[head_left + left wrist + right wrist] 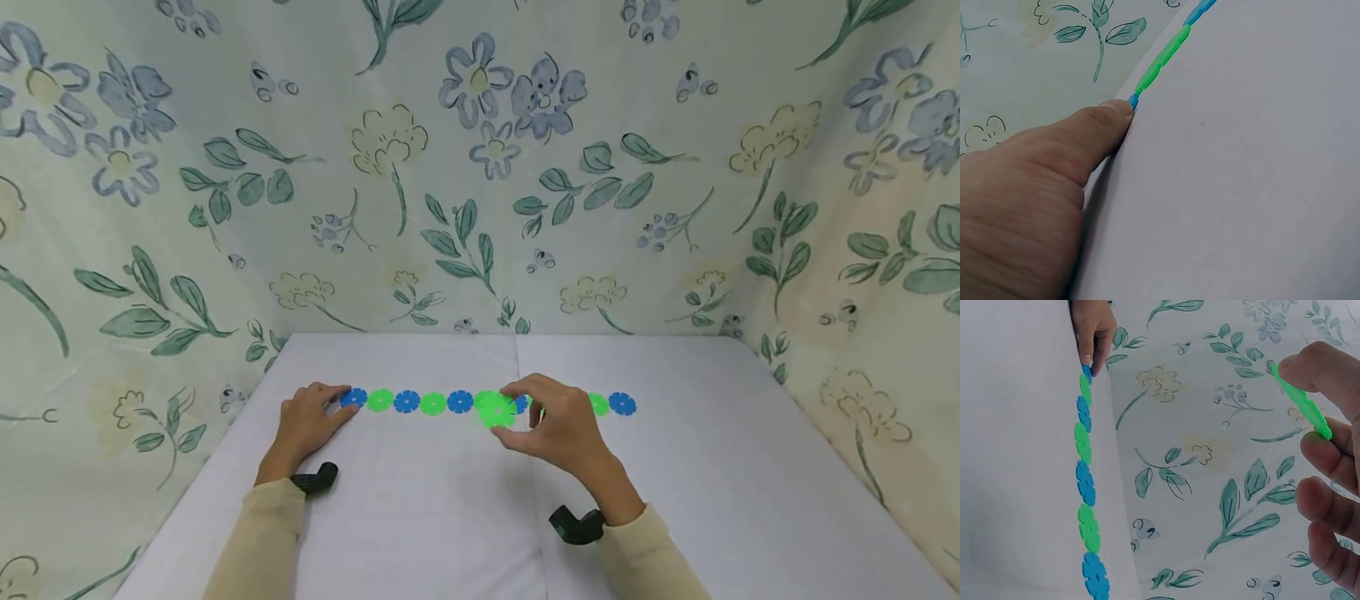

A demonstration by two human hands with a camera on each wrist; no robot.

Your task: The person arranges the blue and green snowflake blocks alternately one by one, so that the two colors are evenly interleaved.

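Blue and green notched plastic discs form a straight row on the white table, alternating in colour. At the row's left end, my left hand (306, 423) pinches the last blue disc (356, 398) between thumb and forefinger; the left wrist view shows the thumb (1107, 122) on its edge. My right hand (572, 427) holds a separate green disc (498, 412) by its edges, raised above the row. In the right wrist view this green disc (1304, 403) appears edge-on between thumb and finger, the other fingers loosely bent. The right hand hides part of the row behind it.
A blue disc (622, 404) ends the row on the right, beside a green disc (599, 404). White cloth covers the table (420, 508). A floral curtain (465, 208) hangs behind and along both sides. Black wrist cameras sit at both cuffs.
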